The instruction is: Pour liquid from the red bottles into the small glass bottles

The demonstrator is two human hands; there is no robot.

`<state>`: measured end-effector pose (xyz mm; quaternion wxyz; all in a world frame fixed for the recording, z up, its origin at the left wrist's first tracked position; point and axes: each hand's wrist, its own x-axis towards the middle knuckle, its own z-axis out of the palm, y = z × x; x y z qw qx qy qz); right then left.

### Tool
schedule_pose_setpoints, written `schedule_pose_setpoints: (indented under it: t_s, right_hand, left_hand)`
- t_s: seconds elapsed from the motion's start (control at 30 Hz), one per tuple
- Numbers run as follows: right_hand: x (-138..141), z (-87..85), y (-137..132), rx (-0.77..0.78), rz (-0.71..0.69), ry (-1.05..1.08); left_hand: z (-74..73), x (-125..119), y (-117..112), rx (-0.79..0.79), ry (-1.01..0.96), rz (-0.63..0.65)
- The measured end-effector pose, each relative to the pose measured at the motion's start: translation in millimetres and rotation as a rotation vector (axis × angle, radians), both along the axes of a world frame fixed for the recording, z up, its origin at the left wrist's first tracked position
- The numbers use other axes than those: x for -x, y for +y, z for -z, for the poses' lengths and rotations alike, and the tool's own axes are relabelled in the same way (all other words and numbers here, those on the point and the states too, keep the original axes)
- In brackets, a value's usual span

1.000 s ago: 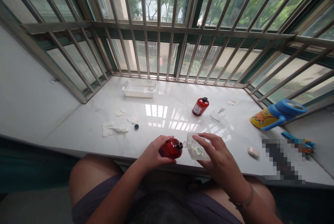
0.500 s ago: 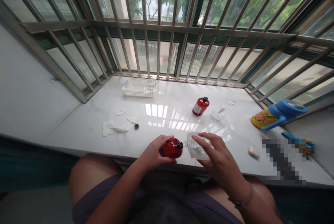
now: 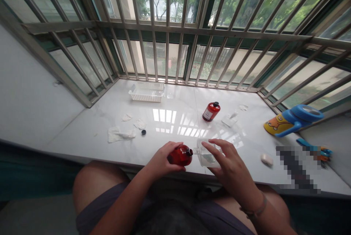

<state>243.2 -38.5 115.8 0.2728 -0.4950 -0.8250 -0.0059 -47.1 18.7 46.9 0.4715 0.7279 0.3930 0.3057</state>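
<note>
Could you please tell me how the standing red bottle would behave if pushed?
The red bottle stands on a narrow base, so it would probably tip if pushed high. Once down, its round body would likely roll. Its glossy wall may be slippery, perhaps fragile glass.

The head-worn camera looks forward and down, close over a marble windowsill (image 3: 181, 99).

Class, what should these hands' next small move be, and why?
Probably tilt the clear square glass bottle in the right hand slightly higher: its neck sits at the open mouth of the glossy red bottle in the left hand, and liquid seems to lie low inside it.
</note>
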Motion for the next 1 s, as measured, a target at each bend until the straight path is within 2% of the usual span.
schedule_pose_setpoints:
  t_s: [1.0]
  right_hand:
    - [0.6,0.4,2.2,-0.044,-0.017,-0.035]
  left_hand:
    - [-0.4,-0.7,0.4,-0.009,-0.011,0.002]
